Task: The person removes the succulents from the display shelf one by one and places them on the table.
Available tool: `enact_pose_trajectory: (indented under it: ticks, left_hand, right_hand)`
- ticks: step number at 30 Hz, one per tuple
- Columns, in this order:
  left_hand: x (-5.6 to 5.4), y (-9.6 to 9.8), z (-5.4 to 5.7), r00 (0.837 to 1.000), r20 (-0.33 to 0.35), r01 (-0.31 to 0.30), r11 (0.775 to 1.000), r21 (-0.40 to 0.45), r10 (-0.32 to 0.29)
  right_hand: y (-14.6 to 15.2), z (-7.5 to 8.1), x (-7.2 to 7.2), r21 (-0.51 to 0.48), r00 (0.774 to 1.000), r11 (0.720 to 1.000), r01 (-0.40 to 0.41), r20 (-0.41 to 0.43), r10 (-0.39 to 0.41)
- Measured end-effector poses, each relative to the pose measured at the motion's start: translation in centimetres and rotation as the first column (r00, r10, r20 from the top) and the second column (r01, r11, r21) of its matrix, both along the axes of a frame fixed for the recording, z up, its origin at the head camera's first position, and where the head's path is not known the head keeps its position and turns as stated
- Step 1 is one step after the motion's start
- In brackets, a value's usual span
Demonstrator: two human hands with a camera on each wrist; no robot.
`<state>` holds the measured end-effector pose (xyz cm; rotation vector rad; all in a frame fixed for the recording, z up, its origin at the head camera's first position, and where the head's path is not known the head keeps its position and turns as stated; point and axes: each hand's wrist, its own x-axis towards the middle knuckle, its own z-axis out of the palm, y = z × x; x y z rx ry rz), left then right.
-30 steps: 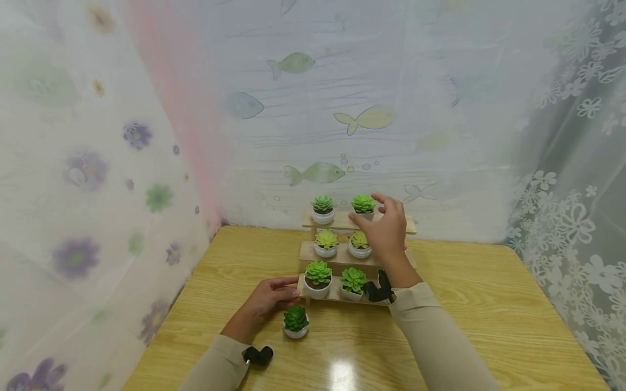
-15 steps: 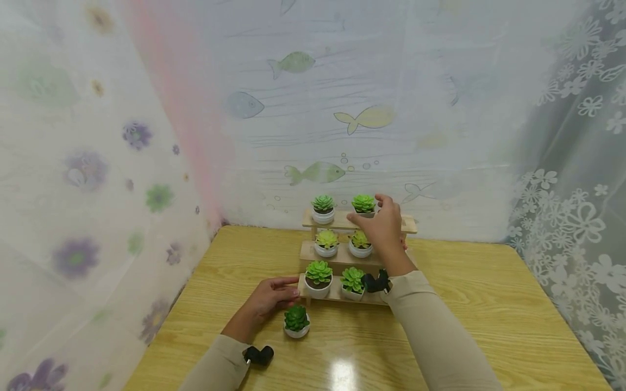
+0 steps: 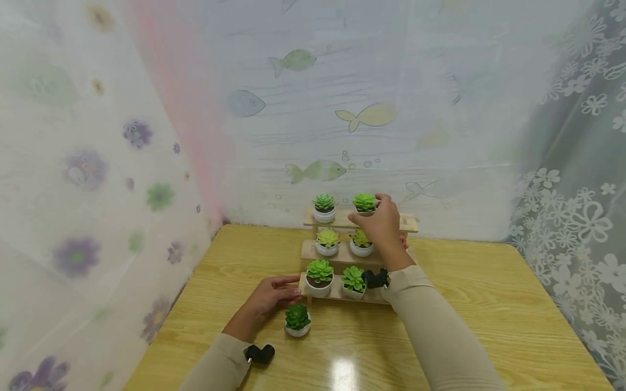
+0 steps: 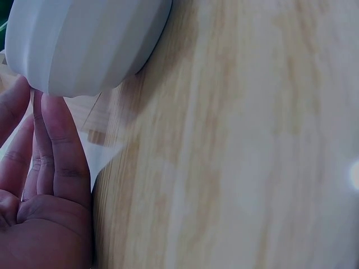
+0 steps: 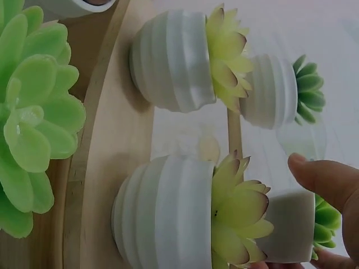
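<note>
My right hand (image 3: pixel 383 220) holds a bright green succulent in a white pot (image 3: pixel 364 203) on the top shelf, thumb in front and fingers at its far side. In the right wrist view its pot (image 5: pixel 289 227) is partly covered by the hand. At the left end of the lowest shelf, my left hand (image 3: pixel 269 296) touches the wooden tiered stand (image 3: pixel 313 247) with nearly straight fingers; the exact contact is hard to see. A dark green potted succulent (image 3: pixel 297 319) stands on the table beside that hand; its white pot (image 4: pixel 90 45) looms large in the left wrist view.
Several more potted succulents stand on the tiers, among them a blue-green one (image 3: pixel 324 206), a yellow-green one (image 3: pixel 327 240) and a larger green one (image 3: pixel 320 277). Something reddish (image 3: pixel 403 241) shows behind my right wrist. Printed curtains surround the wooden table (image 3: pixel 469 304).
My right hand's fingers have drawn slightly closer round the pot, and its wrist has shifted a little left. The left hand stays at the shelf end.
</note>
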<state>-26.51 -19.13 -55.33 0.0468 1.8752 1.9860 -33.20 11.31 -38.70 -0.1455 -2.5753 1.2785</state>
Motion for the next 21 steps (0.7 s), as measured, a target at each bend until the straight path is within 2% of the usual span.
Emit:
enact_pose_trajectory:
  ticks: [15, 21]
  left_hand:
    - [0.27, 0.10, 0.08, 1.000, 0.005, 0.003, 1.000, 0.011, -0.003]
    - [0.19, -0.03, -0.03, 1.000, -0.002, -0.003, 1.000, 0.007, 0.003]
  right_hand:
    - [0.30, 0.23, 0.32, 0.006, 1.000, 1.000, -0.011, -0.011, 0.011]
    - [0.48, 0.92, 0.95, -0.034, 0.999, 0.999, -0.036, -0.011, 0.035]
